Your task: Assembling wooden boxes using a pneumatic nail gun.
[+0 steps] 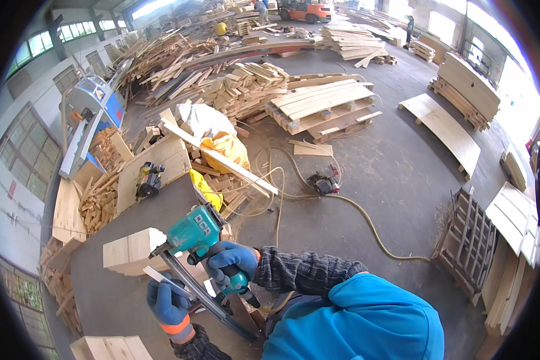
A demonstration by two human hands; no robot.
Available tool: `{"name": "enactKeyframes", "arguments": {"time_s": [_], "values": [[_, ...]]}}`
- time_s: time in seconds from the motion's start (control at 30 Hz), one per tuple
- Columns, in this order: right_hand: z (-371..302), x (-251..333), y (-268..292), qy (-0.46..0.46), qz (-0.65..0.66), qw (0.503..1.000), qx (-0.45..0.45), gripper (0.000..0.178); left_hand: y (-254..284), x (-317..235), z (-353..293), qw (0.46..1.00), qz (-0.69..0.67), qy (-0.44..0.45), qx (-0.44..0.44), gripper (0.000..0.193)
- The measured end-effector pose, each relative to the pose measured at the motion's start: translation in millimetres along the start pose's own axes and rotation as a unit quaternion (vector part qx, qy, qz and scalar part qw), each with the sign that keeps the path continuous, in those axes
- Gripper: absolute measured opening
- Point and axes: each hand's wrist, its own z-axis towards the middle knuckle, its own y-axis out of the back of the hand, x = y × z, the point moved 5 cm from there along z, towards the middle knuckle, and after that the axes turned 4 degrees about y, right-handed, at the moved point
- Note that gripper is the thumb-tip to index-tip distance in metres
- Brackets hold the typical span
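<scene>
Teal pneumatic nailer held tilted above dark workbench

Far left of the bench, laminated wood block lying beneath the nailer's nose; contact between them can't be told. Left hand, in blue glove, fingers together on pale narrow strip beside the magazine. Right hand, also gloved, clamped round the nailer's grip. Farther right, yellowish hose curving across grey floor to near slatted wooden frame.

nail gun: teal, black | right glove: blue | left glove: blue, orange cuff | right sleeve: dark grey, streaked | garment: bright blue | hose: yellowish
</scene>
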Motion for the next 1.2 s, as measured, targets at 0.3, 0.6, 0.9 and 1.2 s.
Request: {"name": "enactKeyframes", "arguments": {"time_s": [0.3,0.6,0.9,1.2], "values": [[1,16,-17,-0.001,0.032,0.999,-0.002,0.058,3,-35,-6,0.995,0.082,-0.052,0.01,0.014],[10,-8,-36,-0.069,0.105,0.99,0.059,0.06,9,-55,-56,0.993,0.044,0.081,-0.078,0.023],[10,-19,-43,-0.085,0.148,0.98,0.104,0.053,12,-47,-67,0.99,0.099,0.04,-0.089,0.017],[7,-20,-41,-0.084,0.145,0.981,0.102,0.051,8,-51,-62,0.992,0.099,0.036,-0.064,0.014]]}}
